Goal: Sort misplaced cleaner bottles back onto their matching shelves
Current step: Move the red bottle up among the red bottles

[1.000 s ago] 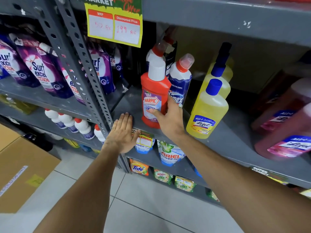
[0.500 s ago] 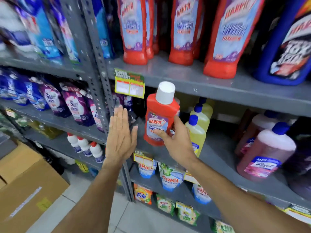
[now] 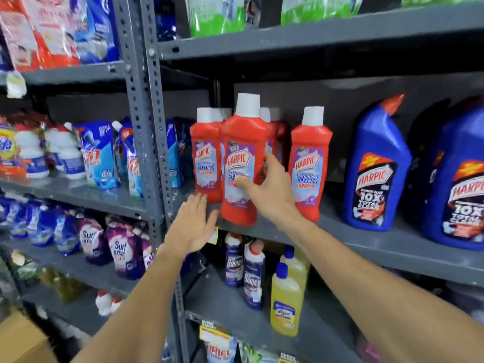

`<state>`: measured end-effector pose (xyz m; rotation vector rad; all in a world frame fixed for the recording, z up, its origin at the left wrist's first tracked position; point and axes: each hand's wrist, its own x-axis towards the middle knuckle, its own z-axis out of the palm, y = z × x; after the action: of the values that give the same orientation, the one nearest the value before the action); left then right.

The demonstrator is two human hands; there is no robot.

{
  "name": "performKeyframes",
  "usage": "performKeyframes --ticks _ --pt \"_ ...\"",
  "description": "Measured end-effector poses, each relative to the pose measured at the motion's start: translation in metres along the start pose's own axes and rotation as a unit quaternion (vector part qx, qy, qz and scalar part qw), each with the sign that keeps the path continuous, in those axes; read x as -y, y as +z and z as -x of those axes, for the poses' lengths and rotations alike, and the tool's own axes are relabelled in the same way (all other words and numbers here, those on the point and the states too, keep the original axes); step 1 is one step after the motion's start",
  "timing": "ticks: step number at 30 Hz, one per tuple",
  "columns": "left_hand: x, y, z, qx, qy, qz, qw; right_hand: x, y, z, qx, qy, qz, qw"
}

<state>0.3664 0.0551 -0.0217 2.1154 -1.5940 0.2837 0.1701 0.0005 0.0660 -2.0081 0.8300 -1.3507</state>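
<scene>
I face grey metal shelving [image 3: 340,35] in a shop aisle, its perforated upright [image 3: 146,142] splitting the racks into a left and a right bay. My right hand [image 3: 267,189] grips a red Harpic bottle [image 3: 242,169] with a white cap, thumb across the front label and fingers curled round its right side; the bottle stands upright at the front edge of the middle right shelf [image 3: 379,247], though I cannot tell whether its base fully rests on the board. Just behind and beside it stand more red Harpic bottles [image 3: 310,163] of the same kind, and further right two big blue Harpic bottles [image 3: 377,169], the far one cut off by the frame. My left hand [image 3: 192,226] is flat and spread, fingers together, at the shelf's front lip beside the held bottle's base, holding nothing. One shelf down sit dark blue Domex bottles [image 3: 252,276] and yellow cleaner bottles [image 3: 285,299]. The left bay holds blue refill pouches [image 3: 100,155] and, lower, purple Surf Excel pouches [image 3: 123,250]. The top shelves carry blurred packets whose print I cannot read. A cardboard box [image 3: 21,341] corner shows at lower left.
</scene>
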Motion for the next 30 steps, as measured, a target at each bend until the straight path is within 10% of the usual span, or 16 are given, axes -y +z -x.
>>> performKeyframes --ticks 30 --pt "0.011 0.015 0.003 0.003 0.068 -0.058 0.996 -0.09 0.027 -0.02 0.021 0.093 0.006 0.995"
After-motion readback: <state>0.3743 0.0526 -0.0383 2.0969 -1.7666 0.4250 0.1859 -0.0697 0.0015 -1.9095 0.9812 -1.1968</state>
